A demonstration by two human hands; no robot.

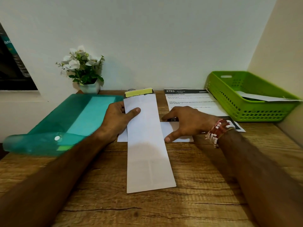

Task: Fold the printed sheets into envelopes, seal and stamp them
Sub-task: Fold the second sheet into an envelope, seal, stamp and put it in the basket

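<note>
A long white envelope (147,145) lies lengthwise on the wooden desk, its open end toward the wall. My left hand (118,118) grips its left edge, thumb on top. A folded printed sheet (168,130) lies crosswise under the envelope, and my right hand (185,122) pinches it between thumb and fingers. More printed sheets (190,102), headed 2703, lie behind my right hand. A yellow pad (138,92) on a dark base sits just beyond the envelope's far end.
A teal plastic document folder (68,122) with a snap button covers the left of the desk (196,202). A green slotted basket (249,108) holding a white sheet stands at the right rear. A potted white flower (83,69) sits against the wall.
</note>
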